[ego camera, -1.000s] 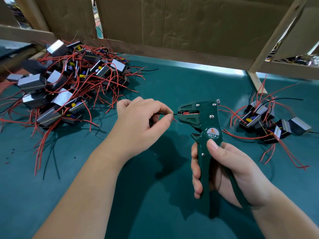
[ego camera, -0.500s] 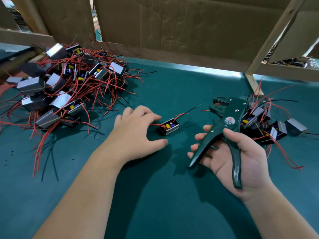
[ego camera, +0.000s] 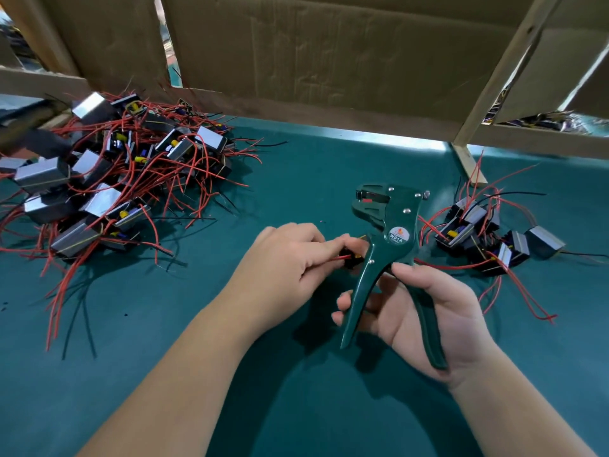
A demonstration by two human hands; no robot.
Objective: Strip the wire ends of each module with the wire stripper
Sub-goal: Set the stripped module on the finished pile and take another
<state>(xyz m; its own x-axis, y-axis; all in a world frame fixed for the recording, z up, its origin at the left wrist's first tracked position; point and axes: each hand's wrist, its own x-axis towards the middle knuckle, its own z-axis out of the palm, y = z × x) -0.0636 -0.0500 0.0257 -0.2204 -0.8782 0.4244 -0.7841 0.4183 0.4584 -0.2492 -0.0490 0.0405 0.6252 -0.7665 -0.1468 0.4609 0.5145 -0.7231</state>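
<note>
Loosely, right hand [ego camera: 428, 311] around upright wire stripper [ego camera: 393, 225].

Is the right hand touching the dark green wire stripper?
Touching: head view shows the right hand curled round both handles of the dark green wire stripper.

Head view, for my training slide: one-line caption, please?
Left hand holds a module beside the green stripper gripped in the right hand; a big pile and a small pile flank them.
</note>
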